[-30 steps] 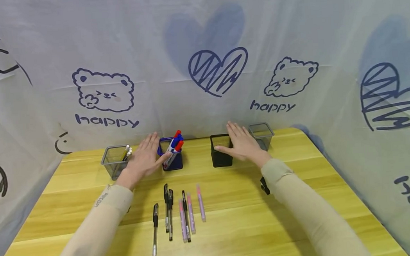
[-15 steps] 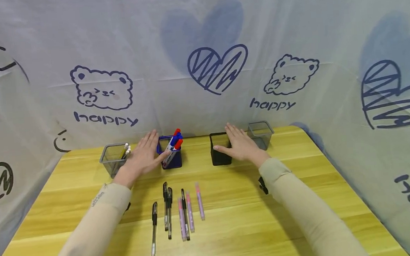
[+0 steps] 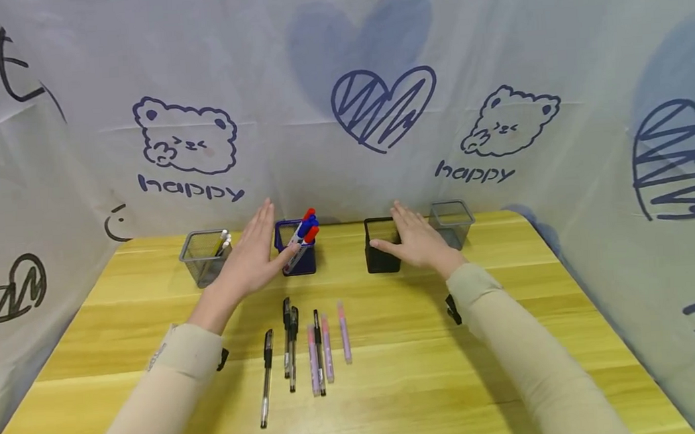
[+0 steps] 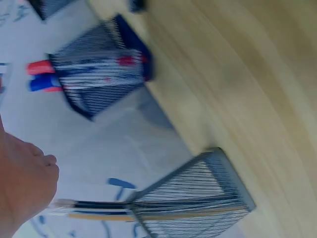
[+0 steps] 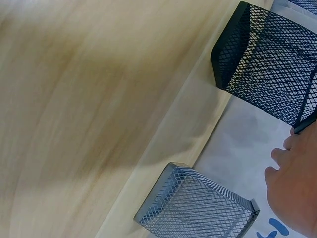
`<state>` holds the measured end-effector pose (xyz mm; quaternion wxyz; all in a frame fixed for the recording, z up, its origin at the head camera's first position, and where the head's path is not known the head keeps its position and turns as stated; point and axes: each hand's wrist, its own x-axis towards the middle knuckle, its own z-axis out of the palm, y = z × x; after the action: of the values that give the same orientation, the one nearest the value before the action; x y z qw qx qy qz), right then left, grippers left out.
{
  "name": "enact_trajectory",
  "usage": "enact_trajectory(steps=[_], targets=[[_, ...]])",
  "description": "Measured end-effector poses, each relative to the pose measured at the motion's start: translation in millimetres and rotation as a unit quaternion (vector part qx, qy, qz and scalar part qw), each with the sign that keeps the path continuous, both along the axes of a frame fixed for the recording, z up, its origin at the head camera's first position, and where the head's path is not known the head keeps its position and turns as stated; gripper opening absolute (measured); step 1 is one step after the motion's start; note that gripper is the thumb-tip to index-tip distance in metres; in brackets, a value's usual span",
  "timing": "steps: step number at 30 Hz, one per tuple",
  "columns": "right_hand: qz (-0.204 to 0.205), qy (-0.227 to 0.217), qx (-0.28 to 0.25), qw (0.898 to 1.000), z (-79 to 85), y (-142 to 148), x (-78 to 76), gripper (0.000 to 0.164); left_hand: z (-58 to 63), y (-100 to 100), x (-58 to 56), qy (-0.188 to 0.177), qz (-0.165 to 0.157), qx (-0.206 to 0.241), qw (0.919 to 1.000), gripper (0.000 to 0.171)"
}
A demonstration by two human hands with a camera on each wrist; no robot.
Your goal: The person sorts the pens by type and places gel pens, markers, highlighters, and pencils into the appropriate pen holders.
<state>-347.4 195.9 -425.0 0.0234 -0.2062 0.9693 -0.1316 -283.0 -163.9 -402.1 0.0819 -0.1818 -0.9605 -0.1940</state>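
My left hand (image 3: 253, 259) is held with straight fingers between the grey mesh pen holder (image 3: 202, 258) and the blue mesh holder (image 3: 299, 261); it holds nothing. White-tipped sticks stand in the grey holder, and red and blue markers (image 3: 307, 227) lean in the blue one. Over to the right, my right hand (image 3: 420, 239) extends its fingers beside the black mesh holder (image 3: 382, 255), its fingers at or very near the rim in the right wrist view. A second grey mesh holder (image 5: 198, 206) stands on that hand's other side. The left wrist view is blurred.
Several black-capped pens (image 3: 266, 378) and pink-purple pens (image 3: 345, 333) lie on the wooden table (image 3: 417, 385) in front of the holders. A white cloth printed with bears and hearts (image 3: 296, 160) hangs right behind the table's back edge.
My left hand has lifted a little, its fingertips now higher against the cloth. The right hand keeps its place by the black holder. The head view has shifted slightly; the holders and pens stay put.
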Motion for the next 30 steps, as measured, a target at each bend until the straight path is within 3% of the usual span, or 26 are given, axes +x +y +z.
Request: enact_trajectory(steps=[6,11,14,22,30], targets=[[0.002,0.002,-0.004,1.0,2.4,2,-0.7,0.114,13.2,4,39.4,0.07,-0.001,0.05,0.9963,0.084],[0.004,-0.004,-0.005,1.0,0.7,2,-0.8,0.115,5.5,0,67.6,0.126,-0.005,0.092,0.9877,0.067],[0.005,-0.007,-0.003,1.0,0.1,1,-0.9,0.118,-2.6,-4,79.9,0.129,-0.007,0.097,0.9868,0.053],[0.004,-0.003,-0.003,1.0,1.8,4,0.8,0.114,-22.4,-9,95.9,0.028,-0.031,0.054,0.9977,0.038],[0.001,-0.009,-0.007,1.0,-0.5,0,0.8,0.114,-37.8,-17,105.7,-0.092,-0.037,0.025,0.9948,0.043]])
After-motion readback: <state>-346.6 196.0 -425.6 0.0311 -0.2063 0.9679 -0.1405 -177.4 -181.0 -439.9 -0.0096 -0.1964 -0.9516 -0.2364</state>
